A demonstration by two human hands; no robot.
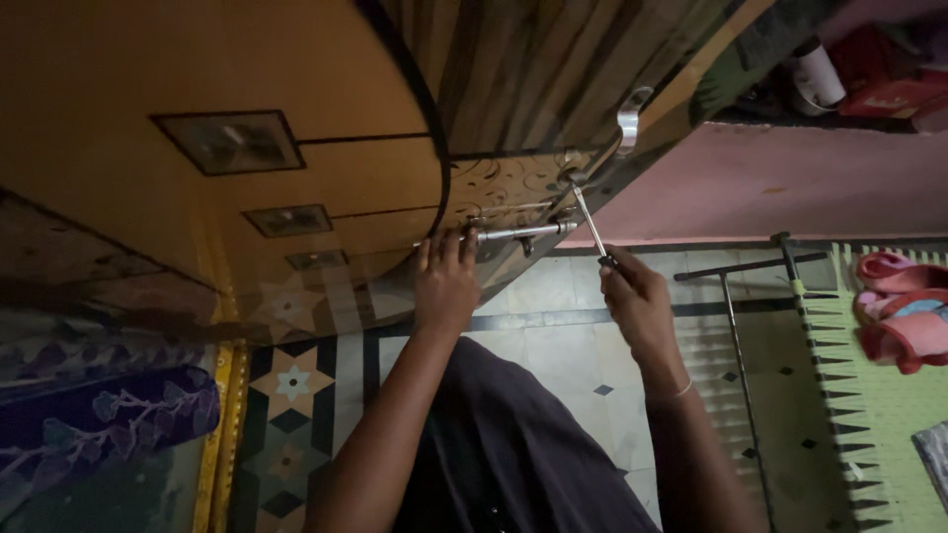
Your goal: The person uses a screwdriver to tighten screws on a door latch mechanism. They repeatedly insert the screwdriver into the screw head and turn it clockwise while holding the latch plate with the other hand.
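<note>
My left hand (pixel 446 281) grips a long silver door handle (pixel 523 233) on the edge of a wooden wardrobe door (pixel 296 148). In my right hand (pixel 637 301) is a screwdriver (pixel 591 225); its thin metal shaft slants up and left, and its tip meets the handle's upper mount on the door. Its grip is hidden in my fist. The door has a patterned brown panel with swirls around the handle.
A second metal handle (pixel 629 118) sits higher on the striped door. A metal-framed cot with green woven straps (pixel 869 395) stands at the right, pink slippers (pixel 904 316) on it. Patterned floor tiles (pixel 296 395) lie below, a dark floral cloth (pixel 99 424) at left.
</note>
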